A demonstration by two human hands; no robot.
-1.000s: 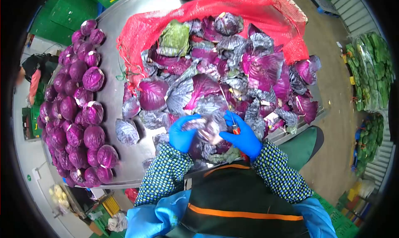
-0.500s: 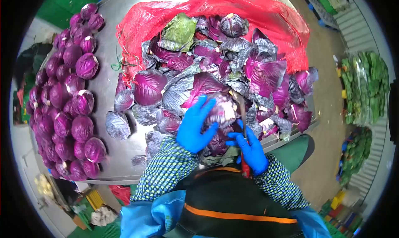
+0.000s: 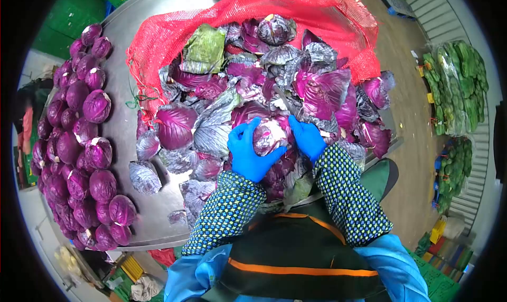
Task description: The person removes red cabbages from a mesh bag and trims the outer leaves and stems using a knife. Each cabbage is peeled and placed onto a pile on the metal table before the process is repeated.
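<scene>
A purple cabbage (image 3: pixel 268 137) with a pale cut stem end faces up near the table's front edge. Wrapped round its left side is my left hand (image 3: pixel 248 151), in a blue glove. My right hand (image 3: pixel 308 138), also gloved in blue, is closed at the cabbage's right side. A knife blade (image 3: pixel 285 98) points up and left from my right hand; its handle is hidden. Loose purple leaves (image 3: pixel 322 88) lie all round the cabbage, with a green leaf (image 3: pixel 203 49) farther back. Behind and beneath them spreads a red mesh bag (image 3: pixel 222 17).
Many peeled purple cabbages (image 3: pixel 79 143) are piled on the left of the metal table (image 3: pixel 119 48). One whole cabbage (image 3: pixel 277 29) sits among the leaves at the back. Bundles of green vegetables (image 3: pixel 459 85) stand beyond the floor at right.
My right hand has moved up from below to the cabbage's right side, and the knife now tilts up and left. My left hand's fingers have curled round the cabbage. The view has shifted slightly.
</scene>
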